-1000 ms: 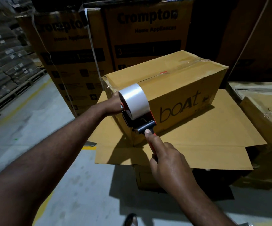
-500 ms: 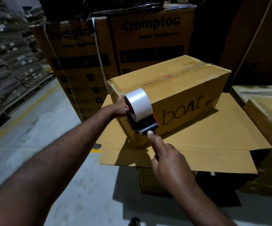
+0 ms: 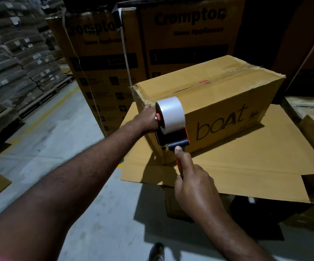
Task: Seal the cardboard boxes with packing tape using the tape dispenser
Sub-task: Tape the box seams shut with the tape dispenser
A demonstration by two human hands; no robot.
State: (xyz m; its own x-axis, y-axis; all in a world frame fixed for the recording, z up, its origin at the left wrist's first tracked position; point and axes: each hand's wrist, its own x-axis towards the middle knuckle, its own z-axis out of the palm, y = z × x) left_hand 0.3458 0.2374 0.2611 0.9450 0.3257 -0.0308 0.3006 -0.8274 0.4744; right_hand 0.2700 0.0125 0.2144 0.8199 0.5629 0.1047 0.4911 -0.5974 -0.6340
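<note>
Grey sacks stack up far left of the fingers. The left hand lies against the near end of the brown "boAt" cardboard box, its fingers hidden behind the white tape roll, so I cannot tell their grip. Just right of them the red-and-black tape dispenser meets that end, its handle clenched by the fingers of the right hand.

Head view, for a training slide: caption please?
Right hand grips tape dispenser at near end of boat box; left hand rests on that end.
</note>
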